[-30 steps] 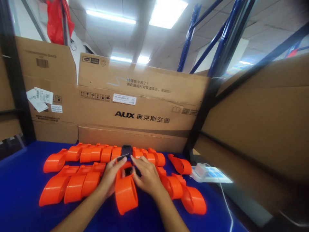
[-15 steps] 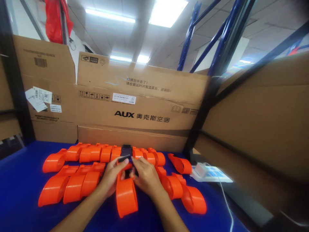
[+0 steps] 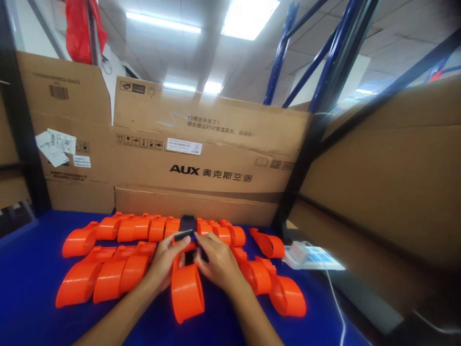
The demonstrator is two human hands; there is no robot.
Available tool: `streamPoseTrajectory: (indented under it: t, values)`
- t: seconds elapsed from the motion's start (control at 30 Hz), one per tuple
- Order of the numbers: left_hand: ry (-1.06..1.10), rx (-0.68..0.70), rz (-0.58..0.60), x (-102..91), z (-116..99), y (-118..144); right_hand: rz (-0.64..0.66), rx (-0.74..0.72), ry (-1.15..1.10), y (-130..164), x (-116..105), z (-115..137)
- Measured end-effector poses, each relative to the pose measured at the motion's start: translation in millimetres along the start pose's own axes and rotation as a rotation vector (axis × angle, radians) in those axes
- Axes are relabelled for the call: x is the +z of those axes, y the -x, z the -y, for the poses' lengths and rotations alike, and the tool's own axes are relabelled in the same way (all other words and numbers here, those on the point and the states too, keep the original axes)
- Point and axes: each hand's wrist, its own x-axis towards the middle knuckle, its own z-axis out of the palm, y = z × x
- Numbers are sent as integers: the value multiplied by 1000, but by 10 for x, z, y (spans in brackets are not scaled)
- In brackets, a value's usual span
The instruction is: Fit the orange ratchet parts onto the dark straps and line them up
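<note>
An orange plastic part with a wide looped end (image 3: 187,294) is held in front of me, its loop hanging down between my wrists. My left hand (image 3: 163,262) is closed round its upper left side, the thumb on top next to a small black strip (image 3: 183,235). From the other side, my right hand (image 3: 218,262) has its fingers bent and pressed against the upper end of the same part. A dark piece shows between the hands, but my fingers cover most of it. Just beyond the fingertips stands a dark rectangular object (image 3: 188,224).
Rows of similar orange looped parts (image 3: 77,283) lie left and right on the blue table surface (image 3: 25,269). A white power strip (image 3: 317,258) with a plug and white cable lies at the right. Cardboard (image 3: 201,158) walls the back, beside a dark rack post (image 3: 293,187).
The whole view shifts very slightly. Both hands keep nearly the same hold on the orange part, with only small finger movement.
</note>
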Motion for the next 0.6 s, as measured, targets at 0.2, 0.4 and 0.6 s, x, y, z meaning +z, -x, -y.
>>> streamPoseTrajectory:
  t: [0.2,0.4,0.6]
  values:
    - [-87,55,2,-12,45,-15,-60,53,-108,13,-31,-46]
    - [-168,71,40,-51,85,-41,-128,64,-97,22,85,-18]
    - [-121,21,79,-93,56,-59,-160,172,-190,9,53,39]
